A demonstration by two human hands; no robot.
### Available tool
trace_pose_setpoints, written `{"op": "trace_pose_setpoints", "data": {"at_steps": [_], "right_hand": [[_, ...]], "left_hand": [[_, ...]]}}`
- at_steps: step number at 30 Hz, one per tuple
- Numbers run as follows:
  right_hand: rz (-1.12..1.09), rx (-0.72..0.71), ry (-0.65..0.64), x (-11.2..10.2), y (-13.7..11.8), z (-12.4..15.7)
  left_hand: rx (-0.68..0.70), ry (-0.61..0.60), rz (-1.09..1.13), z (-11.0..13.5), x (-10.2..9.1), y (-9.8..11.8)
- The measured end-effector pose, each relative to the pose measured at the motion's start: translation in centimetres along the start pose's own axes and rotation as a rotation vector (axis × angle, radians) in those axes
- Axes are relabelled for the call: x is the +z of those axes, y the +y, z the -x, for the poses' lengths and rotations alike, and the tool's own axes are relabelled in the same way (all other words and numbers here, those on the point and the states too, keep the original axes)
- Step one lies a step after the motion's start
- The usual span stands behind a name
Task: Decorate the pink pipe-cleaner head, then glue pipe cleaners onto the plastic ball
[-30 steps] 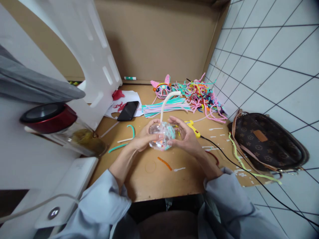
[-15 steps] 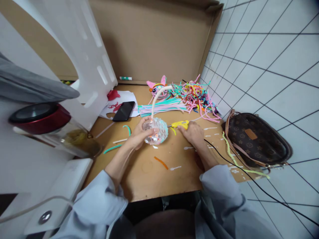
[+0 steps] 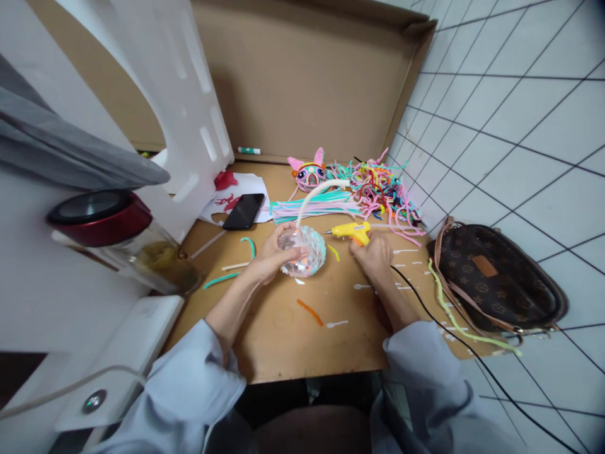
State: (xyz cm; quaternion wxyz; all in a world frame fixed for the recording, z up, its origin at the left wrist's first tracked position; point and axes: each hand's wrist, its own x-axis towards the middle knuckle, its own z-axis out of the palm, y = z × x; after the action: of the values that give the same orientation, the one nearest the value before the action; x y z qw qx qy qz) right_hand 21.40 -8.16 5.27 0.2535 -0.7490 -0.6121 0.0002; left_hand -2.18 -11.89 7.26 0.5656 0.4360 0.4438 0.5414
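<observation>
My left hand (image 3: 274, 255) is closed around a clear round ball (image 3: 314, 252), its right side covered in pale pink and mint fuzzy strands. A white pipe cleaner (image 3: 316, 193) rises from the ball and curves to the right. In my right hand (image 3: 373, 252) is a yellow hot glue gun (image 3: 350, 231), its nozzle pointing left, a short gap away from the ball. A small yellow pipe cleaner piece (image 3: 334, 253) lies on the table below the nozzle.
Behind are a decorated animal face (image 3: 310, 175), a row of mint and lilac pipe cleaners (image 3: 316, 207) and a tangled multicoloured heap (image 3: 382, 189). A phone (image 3: 243, 211) and a red-lidded jar (image 3: 127, 239) stand left; a brown handbag (image 3: 501, 277) right. The gun's black cord (image 3: 425, 315) trails right.
The glue gun has drawn back to the right, its nozzle leaving the ball's side. My left hand still holds the ball, and the whole view has shifted slightly.
</observation>
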Motion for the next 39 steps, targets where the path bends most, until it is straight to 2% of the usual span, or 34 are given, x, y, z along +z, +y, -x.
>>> {"op": "trace_pose_setpoints", "data": {"at_steps": [3, 6, 10, 19, 22, 27, 39], "right_hand": [[-0.144, -0.023, 0.221, -0.4, 0.0, 0.1], [-0.263, -0.123, 0.405, -1.2, -0.2, 0.2], [-0.349, -0.28, 0.522, -2.0, -1.0, 0.9], [-0.385, -0.495, 0.505, -2.4, -1.7, 1.9], [-0.383, -0.499, 0.486, -2.5, -1.7, 1.9], [-0.337, -0.449, 0.379, -2.8, -1.9, 2.2], [-0.354, -0.483, 0.354, -3.0, -1.9, 2.3]], "left_hand": [[-0.003, -0.018, -0.015, 0.0, 0.0, 0.0], [-0.018, -0.033, -0.048, 0.2, 0.0, 0.1], [-0.013, -0.044, -0.073, 0.3, 0.0, 0.2], [-0.056, -0.065, -0.137, 0.4, 0.4, 0.4], [-0.066, -0.09, -0.156, 0.6, 0.5, 0.6], [-0.055, -0.083, -0.17, 0.7, 0.7, 0.8], [-0.066, -0.091, -0.193, 0.7, 0.6, 0.8]]}}
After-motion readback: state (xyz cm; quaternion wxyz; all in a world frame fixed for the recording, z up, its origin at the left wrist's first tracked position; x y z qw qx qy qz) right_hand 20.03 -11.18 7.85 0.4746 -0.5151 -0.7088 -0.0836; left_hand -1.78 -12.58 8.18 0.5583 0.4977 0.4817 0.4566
